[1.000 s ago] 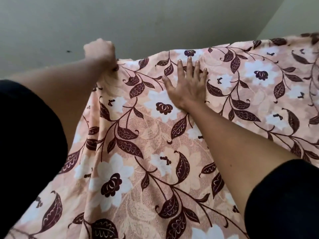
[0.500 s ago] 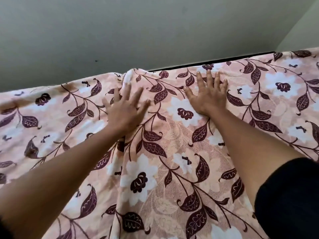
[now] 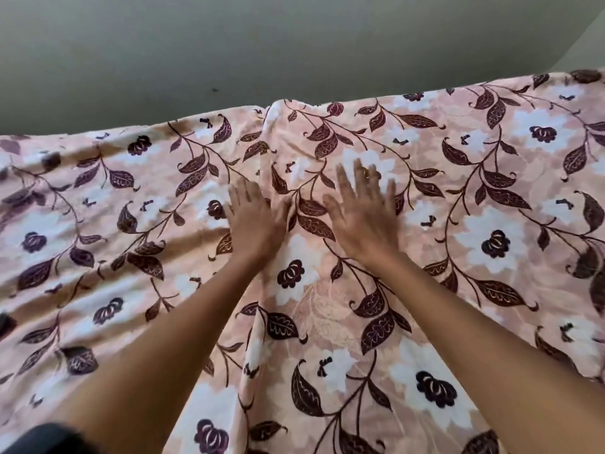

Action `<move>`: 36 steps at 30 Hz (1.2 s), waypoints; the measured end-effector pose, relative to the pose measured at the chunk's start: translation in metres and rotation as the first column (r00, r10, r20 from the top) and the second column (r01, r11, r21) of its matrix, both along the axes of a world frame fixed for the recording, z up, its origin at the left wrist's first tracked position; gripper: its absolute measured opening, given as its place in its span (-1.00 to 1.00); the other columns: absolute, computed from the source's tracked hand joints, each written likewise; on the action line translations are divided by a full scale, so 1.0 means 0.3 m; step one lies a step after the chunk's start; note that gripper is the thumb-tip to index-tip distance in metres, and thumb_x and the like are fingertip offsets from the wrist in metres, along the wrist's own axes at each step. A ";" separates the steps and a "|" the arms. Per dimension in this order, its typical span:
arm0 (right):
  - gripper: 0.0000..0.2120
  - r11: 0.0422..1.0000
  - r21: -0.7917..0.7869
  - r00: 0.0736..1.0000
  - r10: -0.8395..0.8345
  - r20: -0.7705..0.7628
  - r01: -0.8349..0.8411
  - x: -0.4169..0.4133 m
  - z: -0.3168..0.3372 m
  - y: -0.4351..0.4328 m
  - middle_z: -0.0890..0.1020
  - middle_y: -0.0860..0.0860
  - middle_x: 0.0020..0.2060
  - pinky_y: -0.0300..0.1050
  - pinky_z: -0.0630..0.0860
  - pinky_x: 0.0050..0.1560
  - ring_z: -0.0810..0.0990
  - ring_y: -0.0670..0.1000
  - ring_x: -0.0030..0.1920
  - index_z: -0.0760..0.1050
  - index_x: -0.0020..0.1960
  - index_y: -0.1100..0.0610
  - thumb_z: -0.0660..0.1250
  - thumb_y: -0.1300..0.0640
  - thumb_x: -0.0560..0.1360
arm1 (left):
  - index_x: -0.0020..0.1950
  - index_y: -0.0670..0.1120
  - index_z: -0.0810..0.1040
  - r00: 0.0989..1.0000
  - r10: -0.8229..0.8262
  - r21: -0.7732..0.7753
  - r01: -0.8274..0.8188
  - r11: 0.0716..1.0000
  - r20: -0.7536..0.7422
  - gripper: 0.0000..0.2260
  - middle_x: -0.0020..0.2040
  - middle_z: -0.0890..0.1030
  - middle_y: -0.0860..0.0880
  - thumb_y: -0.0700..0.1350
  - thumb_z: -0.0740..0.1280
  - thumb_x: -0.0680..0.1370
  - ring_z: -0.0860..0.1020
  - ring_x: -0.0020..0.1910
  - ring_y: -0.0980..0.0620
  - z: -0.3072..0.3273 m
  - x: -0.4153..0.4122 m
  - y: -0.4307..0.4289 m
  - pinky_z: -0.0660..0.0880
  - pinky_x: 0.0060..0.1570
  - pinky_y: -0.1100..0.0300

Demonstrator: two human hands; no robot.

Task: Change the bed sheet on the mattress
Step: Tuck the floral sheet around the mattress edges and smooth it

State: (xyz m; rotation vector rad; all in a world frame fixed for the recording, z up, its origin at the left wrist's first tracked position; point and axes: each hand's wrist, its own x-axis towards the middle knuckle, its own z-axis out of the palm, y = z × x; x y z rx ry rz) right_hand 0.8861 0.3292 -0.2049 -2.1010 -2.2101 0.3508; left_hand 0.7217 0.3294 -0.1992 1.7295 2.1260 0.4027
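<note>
Hands brought closer together than half a second ago; the left hand [image 3: 253, 221] and right hand [image 3: 361, 217] are both laid flat on the bed sheet [image 3: 327, 322].
Fingers of both hands are kept straight and slightly spread, nothing is gripped, and both hands are blurred. The pink sheet with dark leaves and white flowers is spread across the whole bed, so the mattress is hidden under it. A raised fold [image 3: 278, 132] is seen running from the far edge down between the two hands. Wrinkles are left on the left side. A grey-green wall [image 3: 229, 44] is met at the sheet's far edge. A black sleeve [image 3: 42, 437] is caught at bottom left.
</note>
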 end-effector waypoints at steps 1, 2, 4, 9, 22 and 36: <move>-0.43 0.997 0.024 0.996 -0.069 0.051 0.068 0.059 -0.001 -0.058 -0.32 0.01 0.46 0.16 -0.37 0.42 -0.29 0.09 0.49 -0.36 0.46 -0.08 -0.30 -0.27 0.55 | 0.52 -0.18 -0.08 1.000 -0.009 -0.030 0.009 1.000 -0.005 -0.28 0.54 -0.07 -0.13 0.26 0.05 0.57 -0.11 0.52 -0.11 -0.001 -0.008 -0.076 -0.11 0.48 -0.08; -0.41 0.992 0.006 0.987 -0.127 0.093 0.127 0.111 -0.006 -0.117 -0.32 0.03 0.47 0.18 -0.34 0.44 -0.30 0.09 0.49 -0.36 0.47 -0.07 -0.31 -0.29 0.54 | 0.52 -0.18 -0.07 0.999 -0.028 -0.057 0.026 0.998 -0.030 -0.28 0.54 -0.09 -0.11 0.27 0.02 0.56 -0.14 0.52 -0.09 -0.010 -0.017 -0.142 -0.14 0.47 -0.07; -0.37 0.975 -0.078 0.972 -0.198 0.128 0.209 0.161 -0.009 -0.211 -0.31 0.05 0.48 0.20 -0.27 0.45 -0.31 0.11 0.48 -0.36 0.47 -0.07 -0.33 -0.32 0.51 | 0.44 -0.16 0.18 0.996 -0.050 -0.062 0.046 0.997 -0.067 -0.46 0.54 -0.07 -0.10 0.19 0.01 0.61 -0.14 0.52 -0.10 -0.022 -0.041 -0.224 -0.18 0.46 -0.09; -0.42 0.995 -0.088 0.992 0.062 0.105 -0.053 -0.042 -0.028 -0.328 -0.35 0.08 0.46 0.21 -0.35 0.42 -0.35 0.17 0.46 -0.36 0.48 -0.12 -0.34 -0.30 0.53 | 0.17 -0.21 0.39 0.997 0.031 0.013 -0.031 0.999 -0.066 -0.75 0.42 0.30 -0.22 -0.08 0.07 0.64 0.16 0.45 -0.22 -0.015 -0.064 -0.209 0.15 0.42 -0.17; -0.36 0.990 -0.038 0.990 -0.135 0.051 0.137 -0.013 -0.051 -1.026 -0.10 0.11 0.52 0.22 -0.11 0.45 -0.12 0.16 0.51 -0.18 0.53 0.01 -0.24 -0.29 0.56 | 0.14 -0.03 0.46 0.987 -0.107 -0.254 0.073 0.964 -0.122 -0.67 0.55 -0.11 0.01 0.14 0.06 0.59 -0.19 0.51 -0.11 0.055 -0.149 -0.962 -0.24 0.39 -0.24; -0.39 0.997 -0.061 0.998 0.057 0.013 -0.056 -0.256 -0.019 -1.490 -0.01 0.14 0.51 0.09 -0.24 0.48 -0.07 0.10 0.51 0.02 0.53 0.13 -0.19 -0.19 0.60 | 0.20 -0.09 0.15 0.963 0.224 -0.166 -0.248 0.954 -0.151 -0.40 0.53 -0.10 -0.17 0.37 0.16 0.46 -0.13 0.51 -0.20 0.095 -0.376 -1.530 -0.16 0.42 -0.20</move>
